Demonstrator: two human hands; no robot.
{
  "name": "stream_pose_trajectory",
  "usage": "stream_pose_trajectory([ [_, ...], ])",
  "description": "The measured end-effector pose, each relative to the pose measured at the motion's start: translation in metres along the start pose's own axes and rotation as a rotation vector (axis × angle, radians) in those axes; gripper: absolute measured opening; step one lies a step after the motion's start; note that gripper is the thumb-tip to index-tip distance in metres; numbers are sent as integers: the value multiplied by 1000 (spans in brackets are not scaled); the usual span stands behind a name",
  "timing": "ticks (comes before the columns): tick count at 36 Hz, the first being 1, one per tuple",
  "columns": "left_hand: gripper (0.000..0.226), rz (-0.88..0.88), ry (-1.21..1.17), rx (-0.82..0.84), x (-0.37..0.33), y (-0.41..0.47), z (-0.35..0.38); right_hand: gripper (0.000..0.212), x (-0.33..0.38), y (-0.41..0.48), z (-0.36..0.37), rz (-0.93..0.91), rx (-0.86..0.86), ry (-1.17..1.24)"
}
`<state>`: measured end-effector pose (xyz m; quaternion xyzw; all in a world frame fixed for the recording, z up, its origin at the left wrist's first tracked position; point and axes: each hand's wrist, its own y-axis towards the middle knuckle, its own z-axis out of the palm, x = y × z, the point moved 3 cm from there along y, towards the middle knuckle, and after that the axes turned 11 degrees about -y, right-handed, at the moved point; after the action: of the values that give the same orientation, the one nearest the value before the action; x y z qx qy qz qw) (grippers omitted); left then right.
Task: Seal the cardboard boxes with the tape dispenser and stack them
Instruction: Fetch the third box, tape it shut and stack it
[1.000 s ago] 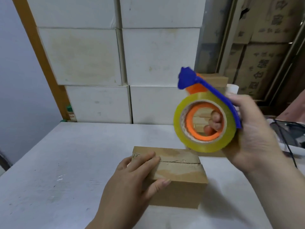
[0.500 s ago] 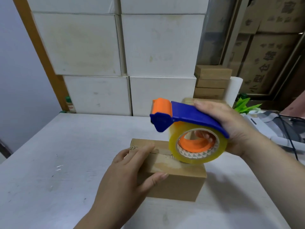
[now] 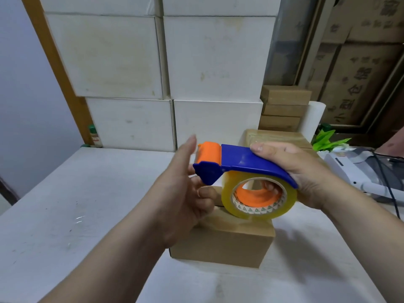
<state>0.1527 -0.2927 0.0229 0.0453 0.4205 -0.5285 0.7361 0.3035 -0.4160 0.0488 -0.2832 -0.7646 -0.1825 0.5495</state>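
A small brown cardboard box point(image 3: 227, 243) sits on the white table point(image 3: 65, 215) in front of me. My right hand point(image 3: 306, 173) grips a tape dispenser point(image 3: 244, 169) with a blue handle, an orange roller and a roll of clear yellowish tape, held level just above the box's top. My left hand point(image 3: 185, 193) is raised off the box, beside the dispenser's orange front end; its forefinger is stretched up and the lower fingers curl near the tape edge. I cannot tell whether they pinch the tape. Another brown box point(image 3: 282, 136) stands behind the dispenser.
Large white cartons point(image 3: 214, 60) are stacked against the back of the table. A pile of flat brown boxes point(image 3: 284, 108) and a white roll point(image 3: 312, 121) stand at the back right. A white device with black cables point(image 3: 369, 171) lies at the right. A small bottle point(image 3: 94, 136) stands back left.
My left hand has lifted off the box and come up to the dispenser's front end. The dispenser was tilted up a second ago and is now level over the box.
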Motion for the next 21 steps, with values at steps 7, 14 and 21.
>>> stream_pose_trajectory([
  [7, 37, 46, -8, 37, -2, 5, -5, 25, 2, -3, 0, 9, -7, -35],
  [14, 24, 120, 70, 19, -16, 8, -13, 24, 2, -2, -1, 22, -10, -71],
  [21, 31, 320, 682, -31, -34, 14, -22, 26, 4, -1, 1, 28, 1, -96],
])
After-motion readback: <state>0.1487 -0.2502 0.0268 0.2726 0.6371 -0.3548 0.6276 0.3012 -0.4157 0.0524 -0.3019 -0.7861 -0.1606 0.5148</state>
